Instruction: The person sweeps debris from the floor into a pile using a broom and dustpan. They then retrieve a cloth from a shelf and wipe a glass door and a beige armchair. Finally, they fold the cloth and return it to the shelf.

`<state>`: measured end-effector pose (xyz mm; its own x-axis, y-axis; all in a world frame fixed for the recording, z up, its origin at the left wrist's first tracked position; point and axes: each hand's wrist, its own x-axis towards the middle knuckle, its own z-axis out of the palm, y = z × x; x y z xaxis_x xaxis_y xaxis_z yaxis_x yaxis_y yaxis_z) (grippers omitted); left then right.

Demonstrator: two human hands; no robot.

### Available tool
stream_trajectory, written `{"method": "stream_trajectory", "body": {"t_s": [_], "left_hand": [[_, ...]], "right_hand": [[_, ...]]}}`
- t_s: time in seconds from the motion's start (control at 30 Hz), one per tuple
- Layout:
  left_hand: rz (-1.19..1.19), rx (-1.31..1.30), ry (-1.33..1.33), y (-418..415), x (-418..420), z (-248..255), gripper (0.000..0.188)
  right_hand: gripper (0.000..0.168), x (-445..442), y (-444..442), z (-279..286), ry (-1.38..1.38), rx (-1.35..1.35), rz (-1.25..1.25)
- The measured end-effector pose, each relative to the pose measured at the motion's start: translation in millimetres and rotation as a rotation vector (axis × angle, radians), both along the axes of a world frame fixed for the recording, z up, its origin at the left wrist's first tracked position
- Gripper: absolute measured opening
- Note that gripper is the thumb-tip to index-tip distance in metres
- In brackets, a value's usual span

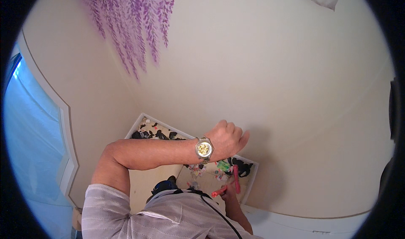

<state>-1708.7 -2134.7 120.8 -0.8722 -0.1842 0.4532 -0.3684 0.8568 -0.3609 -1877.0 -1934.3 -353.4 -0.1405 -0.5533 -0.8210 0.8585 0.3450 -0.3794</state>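
Observation:
My left hand (225,138) is raised in front of the pale wall, its back towards me and its fingers curled in. Nothing shows sticking out of it; the palm side is hidden. A metal wristwatch (204,148) sits on that wrist. Lower down at the right, my right hand (230,193) is closed around a red stick-like handle (218,192). Just beyond that hand is a pinkish-red bar (236,178); whether it joins the handle is unclear. Black scraps (242,166) and a crumpled green plastic piece (223,166) lie on the floor near it.
The wall (269,80) bears painted purple hanging flowers (133,26). White skirting (251,182) edges a floor strewn with black and coloured scraps (161,134). Blue sheeting (34,137) fills a framed opening at the left. A black cable (221,212) crosses my shirt.

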Motion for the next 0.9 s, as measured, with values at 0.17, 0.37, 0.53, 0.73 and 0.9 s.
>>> {"method": "stream_trajectory", "body": {"t_s": [0.17, 0.37, 0.53, 0.73, 0.9], "left_hand": [[0.004, -0.063, 0.088, -0.8, 2.8, 14.6, 0.045], [0.036, -0.065, 0.071, 0.6, 11.5, 23.5, 0.046], [0.037, -0.083, 0.052, 5.1, 16.2, 37.3, 0.046], [0.069, -0.081, 0.059, 9.4, 24.9, 46.2, 0.047], [0.083, -0.105, 0.037, 7.5, 22.2, 53.3, 0.047]], "right_hand": [[0.015, 0.9, 3.9, -5.6, -0.06, 0.014, 0.035], [0.017, 3.6, 4.9, -0.4, -0.016, 0.01, 0.062], [0.018, -2.0, 9.4, -14.3, 0.004, 0.022, 0.101], [0.02, 8.7, 12.5, -14.4, 0.003, 0.088, 0.12], [0.017, -6.1, 14.7, -32.9, -0.03, -0.007, 0.171]]}}
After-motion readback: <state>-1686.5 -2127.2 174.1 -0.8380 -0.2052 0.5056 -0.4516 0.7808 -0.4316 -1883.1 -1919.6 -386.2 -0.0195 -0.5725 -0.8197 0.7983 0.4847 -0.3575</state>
